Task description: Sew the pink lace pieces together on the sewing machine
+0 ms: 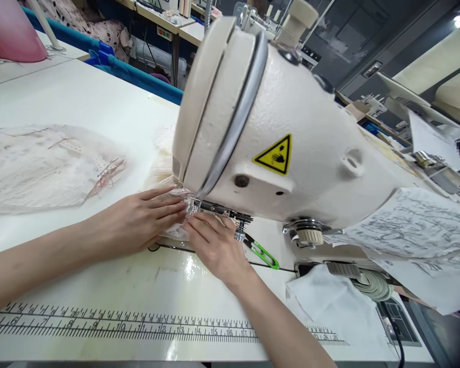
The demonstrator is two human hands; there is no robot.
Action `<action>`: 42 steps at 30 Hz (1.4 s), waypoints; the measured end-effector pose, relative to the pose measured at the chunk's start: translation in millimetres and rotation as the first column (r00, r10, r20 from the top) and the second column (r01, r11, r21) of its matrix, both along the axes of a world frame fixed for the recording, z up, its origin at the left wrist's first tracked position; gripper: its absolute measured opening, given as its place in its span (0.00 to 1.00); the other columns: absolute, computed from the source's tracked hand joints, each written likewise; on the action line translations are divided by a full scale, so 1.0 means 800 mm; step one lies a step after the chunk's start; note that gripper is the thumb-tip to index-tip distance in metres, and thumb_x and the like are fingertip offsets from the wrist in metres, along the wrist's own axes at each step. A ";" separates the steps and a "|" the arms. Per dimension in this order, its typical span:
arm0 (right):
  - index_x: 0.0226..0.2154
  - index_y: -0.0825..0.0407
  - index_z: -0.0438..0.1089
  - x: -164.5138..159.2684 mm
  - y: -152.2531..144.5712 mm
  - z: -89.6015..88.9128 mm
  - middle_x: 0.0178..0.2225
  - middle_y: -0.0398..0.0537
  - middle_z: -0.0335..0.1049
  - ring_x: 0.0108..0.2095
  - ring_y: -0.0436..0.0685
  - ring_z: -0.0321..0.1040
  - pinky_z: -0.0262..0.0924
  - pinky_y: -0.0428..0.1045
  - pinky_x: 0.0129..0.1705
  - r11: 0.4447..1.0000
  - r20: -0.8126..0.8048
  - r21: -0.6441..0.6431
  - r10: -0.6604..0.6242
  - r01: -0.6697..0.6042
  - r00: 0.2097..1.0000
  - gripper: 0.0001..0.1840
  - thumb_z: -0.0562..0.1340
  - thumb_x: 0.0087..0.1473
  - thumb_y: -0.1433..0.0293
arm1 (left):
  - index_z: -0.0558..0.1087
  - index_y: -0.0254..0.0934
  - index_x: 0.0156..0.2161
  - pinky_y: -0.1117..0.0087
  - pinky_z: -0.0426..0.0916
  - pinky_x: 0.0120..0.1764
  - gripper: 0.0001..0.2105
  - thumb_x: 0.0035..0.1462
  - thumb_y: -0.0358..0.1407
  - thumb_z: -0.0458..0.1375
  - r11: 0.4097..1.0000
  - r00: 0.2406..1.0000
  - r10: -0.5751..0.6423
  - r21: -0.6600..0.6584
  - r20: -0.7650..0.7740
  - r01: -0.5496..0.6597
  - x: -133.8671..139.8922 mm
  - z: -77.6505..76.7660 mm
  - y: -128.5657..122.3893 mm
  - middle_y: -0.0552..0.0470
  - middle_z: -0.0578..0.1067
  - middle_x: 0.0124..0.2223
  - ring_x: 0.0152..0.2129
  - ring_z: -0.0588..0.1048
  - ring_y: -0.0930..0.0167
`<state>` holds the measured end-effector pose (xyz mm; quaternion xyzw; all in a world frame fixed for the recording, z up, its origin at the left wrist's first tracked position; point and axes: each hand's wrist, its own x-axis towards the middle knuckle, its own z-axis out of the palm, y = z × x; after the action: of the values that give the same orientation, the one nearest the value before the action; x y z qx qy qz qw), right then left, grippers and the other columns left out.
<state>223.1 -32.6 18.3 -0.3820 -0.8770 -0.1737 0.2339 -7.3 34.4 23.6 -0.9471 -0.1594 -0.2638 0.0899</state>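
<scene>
White lace fabric (176, 231) lies under the needle end of a cream sewing machine (310, 153). My left hand (149, 219) rests flat on it left of the needle area, fingers stretched out. My right hand (214, 244) reaches in from the front right, fingers extended and laid on the fabric close below the machine head; its thumb and part of the fingertips are hidden. Just right of that hand, green-handled thread snips (266, 255) lie on the machine bed. The needle itself is hidden behind the machine head and my fingers.
Sheer white lace pieces with red thread ends (53, 168) lie at the left. A printed ruler scale (138, 327) runs along the front of the white table (99, 286). White cloth (329, 301) and patterned paper (414, 220) are at the right. A blue cloth edging (145, 82) borders the back.
</scene>
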 end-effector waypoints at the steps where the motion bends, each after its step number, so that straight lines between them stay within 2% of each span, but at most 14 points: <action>1: 0.44 0.52 0.77 -0.001 0.000 0.000 0.47 0.42 0.82 0.50 0.51 0.75 0.66 0.51 0.49 1.000 0.001 0.004 0.000 0.000 1.000 0.13 0.57 0.70 0.78 | 0.81 0.33 0.52 0.69 0.51 0.71 0.24 0.73 0.30 0.41 1.000 1.000 -0.005 0.003 -0.005 0.005 -0.001 0.000 0.002 0.47 0.82 0.53 0.55 0.79 0.68; 7: 0.45 0.51 0.77 -0.001 0.000 -0.003 0.49 0.43 0.82 0.51 0.51 0.74 0.65 0.51 0.51 1.000 0.010 -0.014 0.008 -0.008 1.000 0.12 0.58 0.70 0.78 | 0.81 0.33 0.52 0.69 0.57 0.68 0.23 0.71 0.29 0.42 1.000 0.999 -0.022 0.018 -0.025 0.022 -0.003 0.000 0.006 0.47 0.82 0.53 0.53 0.80 0.68; 14: 0.46 0.50 0.77 0.000 -0.001 -0.004 0.51 0.44 0.81 0.52 0.51 0.74 0.65 0.52 0.50 0.998 0.020 -0.058 -0.017 0.018 1.000 0.12 0.58 0.70 0.77 | 0.81 0.29 0.50 0.67 0.54 0.69 0.25 0.71 0.27 0.39 0.994 0.999 0.017 0.113 -0.043 -0.013 0.001 0.000 0.003 0.43 0.83 0.51 0.50 0.81 0.66; 18: 0.45 0.51 0.77 0.001 -0.001 -0.004 0.50 0.43 0.81 0.50 0.51 0.74 0.64 0.51 0.47 0.999 0.017 -0.028 -0.015 0.015 1.000 0.12 0.58 0.70 0.77 | 0.80 0.29 0.52 0.64 0.53 0.69 0.24 0.71 0.28 0.39 0.992 0.998 0.045 0.117 -0.051 -0.039 0.002 -0.003 0.000 0.42 0.82 0.53 0.52 0.80 0.64; 26: 0.46 0.50 0.77 0.003 -0.001 -0.003 0.51 0.45 0.81 0.51 0.52 0.75 0.64 0.51 0.50 0.998 0.029 -0.055 -0.032 0.034 0.999 0.15 0.57 0.68 0.80 | 0.79 0.25 0.51 0.56 0.47 0.72 0.25 0.71 0.31 0.39 0.988 0.992 0.115 0.108 -0.049 -0.109 0.009 -0.004 -0.010 0.37 0.82 0.52 0.54 0.78 0.57; 37: 0.46 0.54 0.76 0.009 0.005 -0.001 0.48 0.47 0.82 0.51 0.53 0.76 0.70 0.48 0.53 0.998 0.003 -0.064 -0.017 0.017 1.000 0.12 0.60 0.65 0.82 | 0.79 0.24 0.52 0.51 0.61 0.67 0.21 0.69 0.32 0.46 0.987 0.987 0.155 0.056 -0.037 -0.152 0.012 -0.006 -0.020 0.33 0.80 0.55 0.55 0.78 0.53; 42: 0.46 0.53 0.77 0.014 0.007 -0.001 0.48 0.47 0.81 0.49 0.53 0.76 0.71 0.47 0.52 0.995 0.017 -0.096 -0.017 0.019 1.000 0.11 0.61 0.67 0.79 | 0.79 0.26 0.52 0.49 0.61 0.67 0.21 0.71 0.32 0.44 0.985 0.985 0.170 0.027 -0.033 -0.169 0.016 -0.003 -0.025 0.34 0.81 0.54 0.55 0.78 0.53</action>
<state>234.0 -26.8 17.8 -0.3994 -0.8827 -0.1365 0.2065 5.8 14.2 21.1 -0.9334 -0.2344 -0.2405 0.1262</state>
